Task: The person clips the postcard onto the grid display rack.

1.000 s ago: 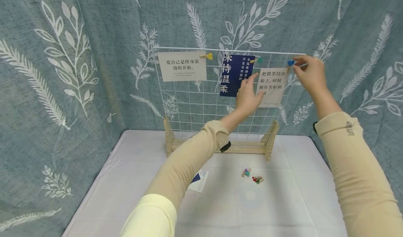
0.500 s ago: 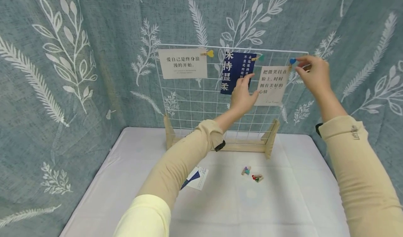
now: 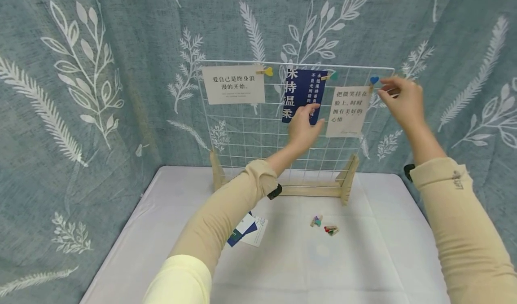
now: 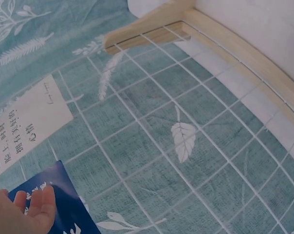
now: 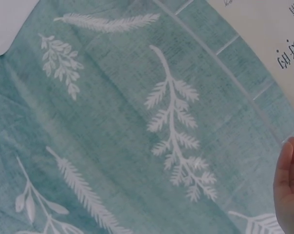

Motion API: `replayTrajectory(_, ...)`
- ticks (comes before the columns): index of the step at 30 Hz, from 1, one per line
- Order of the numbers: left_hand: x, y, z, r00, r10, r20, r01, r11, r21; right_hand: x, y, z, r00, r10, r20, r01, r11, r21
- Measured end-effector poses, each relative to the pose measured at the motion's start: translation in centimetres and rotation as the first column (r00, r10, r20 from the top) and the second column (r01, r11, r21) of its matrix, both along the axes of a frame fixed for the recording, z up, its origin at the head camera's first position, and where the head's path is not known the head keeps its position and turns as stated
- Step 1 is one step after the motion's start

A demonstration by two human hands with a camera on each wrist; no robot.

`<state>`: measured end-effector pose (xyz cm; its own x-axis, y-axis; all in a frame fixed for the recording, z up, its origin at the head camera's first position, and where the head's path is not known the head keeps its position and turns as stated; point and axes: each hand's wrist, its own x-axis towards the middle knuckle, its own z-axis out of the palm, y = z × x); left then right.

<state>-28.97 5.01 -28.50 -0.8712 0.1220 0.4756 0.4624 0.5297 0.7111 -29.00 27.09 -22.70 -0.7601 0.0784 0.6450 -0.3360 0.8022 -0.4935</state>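
A cream card (image 3: 348,113) with dark characters hangs on the white wire grid (image 3: 258,138), held at its upper right corner by a clothespin with a blue heart (image 3: 374,80). Just right of that heart is my right hand (image 3: 404,101), thumb and fingers loosely bent, with a small gap to the clothespin. My left hand (image 3: 304,126) is in front of the lower part of a navy card (image 3: 300,95); its fingers are parted and hold nothing. Whether it touches that card I cannot tell. A teal-heart clothespin (image 3: 333,76) fixes the navy card.
Another cream card (image 3: 234,86) hangs at the left by a yellow-heart clothespin (image 3: 268,72). The grid stands in a wooden base (image 3: 311,190). On the white table (image 3: 323,272) lie small clothespins (image 3: 332,230) and a few cards (image 3: 255,232), partly behind my left arm.
My left hand has moved left and down, away from the cream card and in front of the navy one. My right hand has drawn slightly right, off the blue-heart clothespin.
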Motion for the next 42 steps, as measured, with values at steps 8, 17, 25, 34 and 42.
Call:
replayTrajectory(8, 0.1, -1.6, -0.6, 1.000, 0.006, -0.029, -0.005, 1.000, 0.027, 0.5, -0.3, -0.7, 0.999, 0.024, -0.023, -0.024, 1.000, -0.011)
replayTrajectory(17, 0.4, -3.9, -1.4, 0.999, -0.014, -0.051, 0.016, 0.999, 0.045, 1.7, -0.8, -1.9, 0.999, 0.041, -0.003, -0.041, 0.999, 0.013)
replayTrajectory(25, 1.1, -6.4, -3.9, 1.000, -0.009, -0.018, 0.010, 0.997, 0.081, 2.7, -1.1, -3.2, 0.997, 0.066, 0.041, -0.067, 0.997, 0.033)
replayTrajectory(34, 1.3, -11.2, -5.1, 1.000, -0.010, 0.018, 0.007, 0.990, 0.144, 3.3, -1.6, -4.5, 0.990, 0.135, 0.032, -0.135, 0.991, -0.008)
replayTrajectory(42, 2.5, -14.9, -7.0, 0.998, -0.024, 0.065, 0.017, 0.994, 0.110, 4.3, -1.8, -7.0, 0.989, 0.145, 0.025, -0.144, 0.989, -0.025)
